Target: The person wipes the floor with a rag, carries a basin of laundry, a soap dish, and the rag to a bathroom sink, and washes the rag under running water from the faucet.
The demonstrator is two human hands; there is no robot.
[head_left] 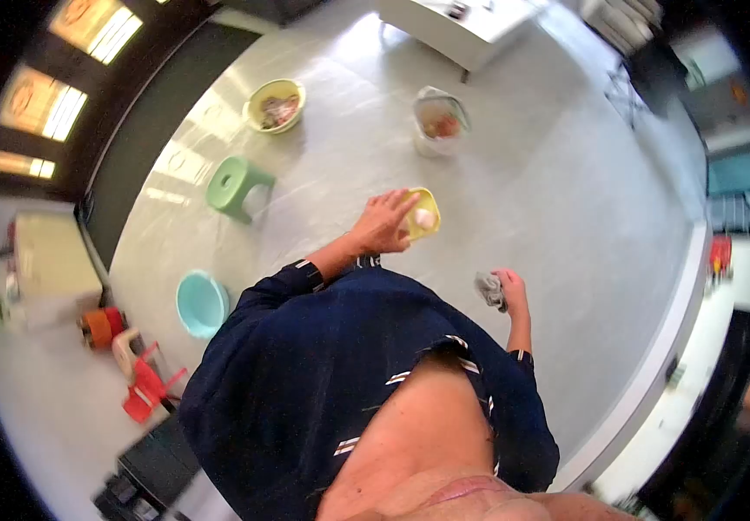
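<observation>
My left hand (382, 223) is closed on the edge of a small yellow dish (431, 198), held out in front of my body. A small whitish lump (424, 218) lies in the dish; its kind is too blurred to tell. Lower and to the right, my right hand (512, 288) grips a crumpled grey cloth (489, 290). The cloth hangs apart from the dish.
On the shiny grey floor stand a pale yellow basin (251, 110) with mixed contents, a lined waste bin (433, 146) with rubbish inside, a green stool (234, 184) and a light blue basin (202, 304). A white table (453, 35) is ahead; a red chair (145, 392) is at left.
</observation>
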